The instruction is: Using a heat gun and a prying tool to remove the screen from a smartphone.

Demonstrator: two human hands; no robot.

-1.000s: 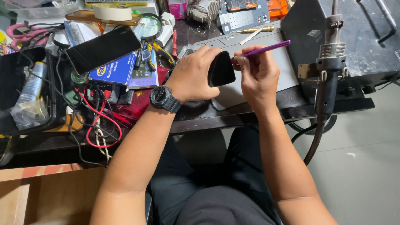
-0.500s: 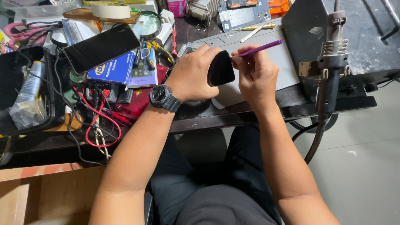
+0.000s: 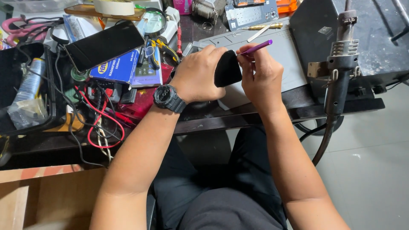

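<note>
My left hand (image 3: pixel 199 76), with a black wristwatch (image 3: pixel 168 98) on its wrist, grips a small black phone-like device (image 3: pixel 227 68) held tilted above the grey work mat (image 3: pixel 286 64). A thin purple tool (image 3: pixel 255 47) is pinched in my right hand (image 3: pixel 260 73), with its tip against the device's upper edge. Both hands touch around the device at the desk's front edge.
A black tablet (image 3: pixel 104 45) lies on a blue box (image 3: pixel 123 68) at left, amid red and black wires (image 3: pixel 100 123). A hot-air gun (image 3: pixel 340 64) hangs in a holder at right. A magnifier (image 3: pixel 154 22), tape roll (image 3: pixel 114 6) and screwdrivers crowd the back.
Both hands stay on the device; the purple tool's angle shifts very slightly. Nothing else has moved.
</note>
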